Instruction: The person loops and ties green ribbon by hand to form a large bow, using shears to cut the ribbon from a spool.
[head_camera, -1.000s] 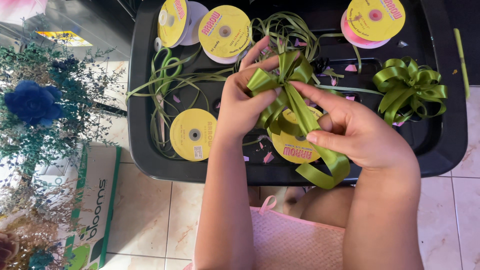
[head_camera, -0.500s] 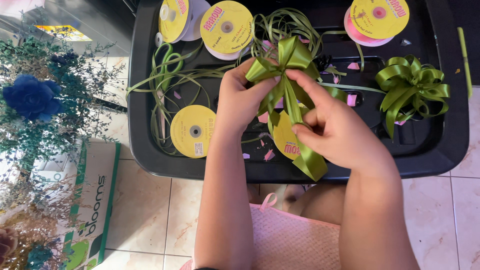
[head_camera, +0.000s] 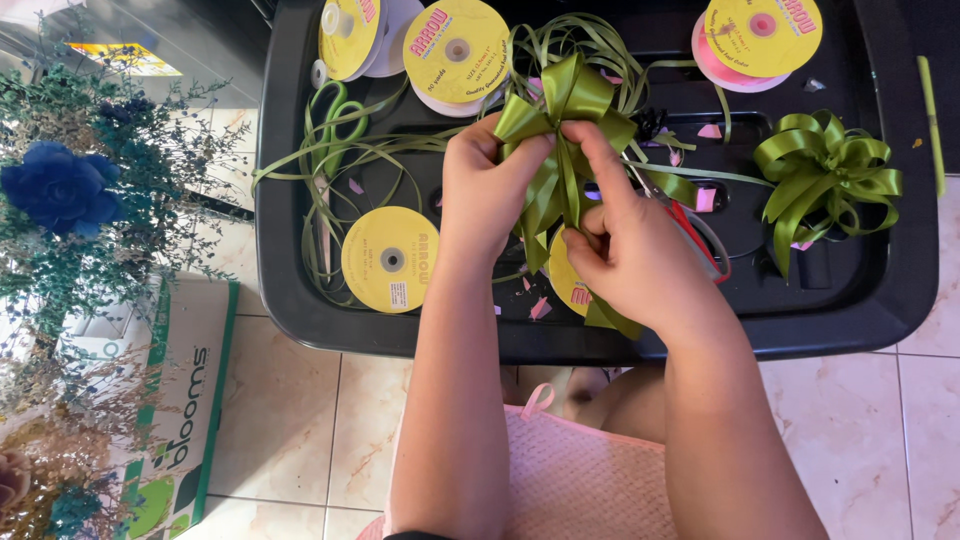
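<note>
Both hands meet over a black plastic tray (head_camera: 300, 290), working a green ribbon bow (head_camera: 565, 110). The left hand (head_camera: 490, 190) has its grip pressed together on the bow's left loop near the knot, thumb on top. The right hand (head_camera: 630, 250) pinches the bow's centre with its forefinger stretched up along the middle, the other fingers curled around the trailing ribbon tails. The bow sits above the tray's middle, held clear of a yellow ribbon spool (head_camera: 390, 260) to the left. A finished green bow (head_camera: 825, 175) rests on the tray's right side. Red-handled scissors (head_camera: 700, 240) lie just beside the right hand.
</note>
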